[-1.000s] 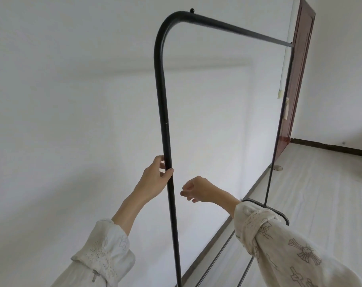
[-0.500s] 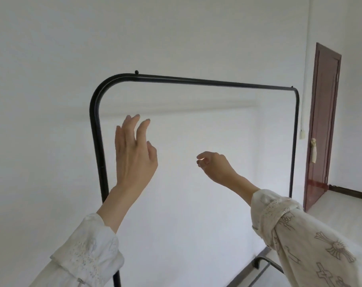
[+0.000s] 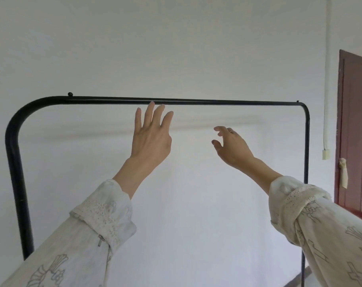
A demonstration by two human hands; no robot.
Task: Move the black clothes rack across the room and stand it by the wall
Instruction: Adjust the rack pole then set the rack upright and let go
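Observation:
The black clothes rack [image 3: 217, 102] stands upright close to the white wall, its top bar level across the view and its two posts running down at left and right. My left hand [image 3: 150, 137] is raised with fingers spread, the fingertips just reaching the underside of the top bar near its middle. My right hand [image 3: 231, 147] hovers lower and to the right, fingers loosely curled and apart, holding nothing and clear of the bar. A ring shows on one finger of that hand.
A white wall [image 3: 176, 48] fills the background behind the rack. A dark red door [image 3: 355, 131] stands at the right, with a white cord and switch [image 3: 326, 154] hanging beside it. A strip of floor edge shows at the bottom right.
My left hand let go of the left post and rose to the top bar. My right hand lifted too. The view swung up and now faces the rack square-on.

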